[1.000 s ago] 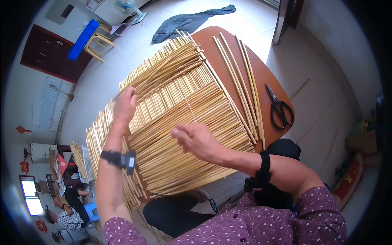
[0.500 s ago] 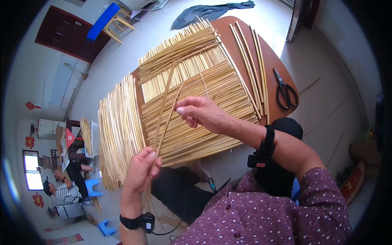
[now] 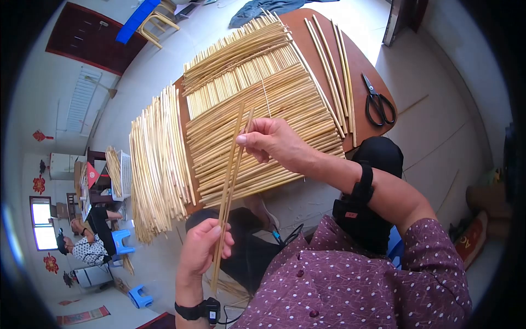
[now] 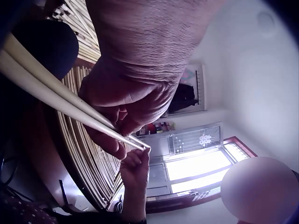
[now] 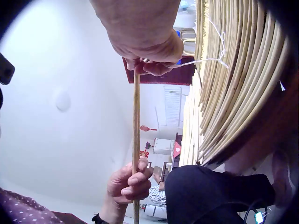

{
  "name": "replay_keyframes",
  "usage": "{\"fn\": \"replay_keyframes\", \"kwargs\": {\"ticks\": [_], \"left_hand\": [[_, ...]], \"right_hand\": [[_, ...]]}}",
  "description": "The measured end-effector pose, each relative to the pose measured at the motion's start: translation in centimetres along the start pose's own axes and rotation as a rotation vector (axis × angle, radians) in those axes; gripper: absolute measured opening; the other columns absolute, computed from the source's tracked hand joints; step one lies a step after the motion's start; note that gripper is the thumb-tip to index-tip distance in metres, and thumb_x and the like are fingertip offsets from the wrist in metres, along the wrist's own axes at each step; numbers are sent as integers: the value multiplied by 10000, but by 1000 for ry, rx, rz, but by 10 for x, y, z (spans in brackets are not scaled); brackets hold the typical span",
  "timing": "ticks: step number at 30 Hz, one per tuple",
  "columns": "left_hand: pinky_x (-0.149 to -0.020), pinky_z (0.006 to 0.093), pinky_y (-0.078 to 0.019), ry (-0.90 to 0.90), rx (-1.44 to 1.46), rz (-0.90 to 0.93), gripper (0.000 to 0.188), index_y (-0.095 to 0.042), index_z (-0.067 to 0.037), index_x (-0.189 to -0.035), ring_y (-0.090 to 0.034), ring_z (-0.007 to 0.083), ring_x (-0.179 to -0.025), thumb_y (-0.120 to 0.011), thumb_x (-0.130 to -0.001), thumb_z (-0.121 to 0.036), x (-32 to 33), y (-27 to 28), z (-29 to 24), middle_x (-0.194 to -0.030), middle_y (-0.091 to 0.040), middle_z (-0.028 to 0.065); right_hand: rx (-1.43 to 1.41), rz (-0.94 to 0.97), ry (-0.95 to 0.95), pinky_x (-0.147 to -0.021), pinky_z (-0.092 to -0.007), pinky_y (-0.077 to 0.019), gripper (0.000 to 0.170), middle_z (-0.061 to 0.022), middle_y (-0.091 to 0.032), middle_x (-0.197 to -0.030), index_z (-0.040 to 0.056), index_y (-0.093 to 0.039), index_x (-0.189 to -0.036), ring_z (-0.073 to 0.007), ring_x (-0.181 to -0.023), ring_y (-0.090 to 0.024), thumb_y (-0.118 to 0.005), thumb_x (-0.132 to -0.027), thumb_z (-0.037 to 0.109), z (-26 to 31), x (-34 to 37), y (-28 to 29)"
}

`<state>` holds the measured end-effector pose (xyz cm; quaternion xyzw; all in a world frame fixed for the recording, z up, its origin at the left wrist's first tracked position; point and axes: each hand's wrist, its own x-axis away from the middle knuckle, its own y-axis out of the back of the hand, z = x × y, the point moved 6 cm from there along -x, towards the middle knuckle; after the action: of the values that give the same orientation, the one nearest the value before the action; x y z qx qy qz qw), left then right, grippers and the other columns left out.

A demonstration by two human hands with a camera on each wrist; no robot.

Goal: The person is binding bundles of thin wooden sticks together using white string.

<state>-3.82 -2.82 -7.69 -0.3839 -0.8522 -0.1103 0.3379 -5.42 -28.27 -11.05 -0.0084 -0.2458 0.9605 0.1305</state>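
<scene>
Two thin straw-coloured reed stalks (image 3: pixel 227 192) slant up between my hands, side by side. My left hand (image 3: pixel 204 245) grips them near the lower end, over my lap. With thumb and fingers, my right hand (image 3: pixel 279 143) pinches them near the upper end; in the right wrist view its fingertips close round the stalk tops. A white string (image 5: pixel 205 60) runs from the right hand to a knot on the mat of laid stalks (image 5: pixel 238 84). That mat (image 3: pixel 263 159) lies on the brown table (image 3: pixel 359 82), beyond the right hand.
Black scissors (image 3: pixel 378 101) lie at the table's right edge, beside several loose stalks (image 3: pixel 342 77). A thick pile of stalks (image 3: pixel 159 164) sits at the left, and another bundle (image 3: pixel 235 52) lies across the far part of the mat. Another person (image 3: pixel 90 247) sits at far left.
My left hand came back from the far left of the mat with the stalks, down toward my lap. The right hand, earlier without stalks, now pinches their upper part.
</scene>
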Motion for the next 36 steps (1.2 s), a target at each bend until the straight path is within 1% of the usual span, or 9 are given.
{"fn": "replay_keyframes", "kwargs": {"ticks": [8, 12, 21, 24, 26, 28, 30, 35, 36], "left_hand": [[-519, 248, -523, 41, -29, 0, 201, -570, 7, -1007, -628, 171, -560, -522, -936, -175, 1, -2, 0, -759, -640, 106], [-546, 256, -530, 54, -41, 9, 202, -575, 5, -1017, -637, 173, -591, -526, -935, -173, -3, -1, 1, -767, -642, 105], [-638, 276, -538, -34, -196, -56, 221, -578, 11, -1039, -650, 178, -679, -537, -933, -178, -10, 6, -2, -817, -647, 102], [-671, 284, -540, -24, -267, -98, 244, -580, 17, -1061, -657, 182, -726, -530, -937, -188, -11, 8, -4, -837, -654, 107], [-705, 297, -541, -126, -609, -16, 292, -580, 29, -1083, -662, 199, -787, -500, -951, -220, -15, 8, -8, -889, -657, 130], [-737, 321, -543, -44, -325, -25, 396, -548, 45, -1138, -663, 238, -836, -455, -971, -302, -15, 1, -10, -943, -651, 165], [-785, 318, -548, 11, -161, 114, 481, -486, 77, -1221, -669, 264, -880, -387, -993, -334, -13, 2, -14, -1017, -644, 200], [-747, 361, -572, 25, 8, 197, 571, -415, 97, -1277, -660, 330, -912, -319, -999, -393, 9, 18, -18, -1085, -602, 269], [-737, 370, -574, 21, 70, 225, 585, -402, 96, -1291, -658, 342, -911, -311, -998, -402, 15, 20, -18, -1108, -587, 285]], "right_hand": [[5, 40, 10, -493, -191, -399, 154, 9, -534, -649, 18, -617, -861, -61, -545, -479, -638, -875, 170, 1, -2, 3], [-110, 96, 21, -488, -186, -394, 138, -4, -549, -680, 7, -624, -882, -61, -551, -480, -629, -879, 144, -4, -7, 2], [-233, 188, 22, -478, -177, -380, 132, 10, -532, -665, 19, -611, -877, -50, -545, -478, -612, -892, 151, -1, -8, -6], [-175, 143, -3, -473, -175, -376, 143, 21, -528, -658, 37, -596, -844, -41, -540, -479, -606, -899, 168, -9, -10, -1], [-51, 44, -43, -461, -175, -366, 164, 34, -512, -640, 52, -581, -815, -33, -522, -464, -607, -898, 191, -19, -15, 6], [-91, -83, -138, -441, -186, -353, 178, 40, -488, -635, 57, -564, -798, -36, -500, -436, -608, -896, 199, -30, -22, 17], [-237, -105, -203, -421, -176, -321, 174, 45, -465, -639, 65, -543, -799, -31, -489, -405, -587, -910, 192, -45, -31, 33], [-421, -208, -233, -408, -148, -272, 126, 47, -410, -656, 51, -526, -890, -21, -513, -352, -578, -920, 161, -45, -42, 56], [-433, -233, -229, -408, -150, -276, 118, 39, -436, -662, 46, -530, -892, -23, -514, -355, -582, -916, 149, -47, -44, 63]]}}
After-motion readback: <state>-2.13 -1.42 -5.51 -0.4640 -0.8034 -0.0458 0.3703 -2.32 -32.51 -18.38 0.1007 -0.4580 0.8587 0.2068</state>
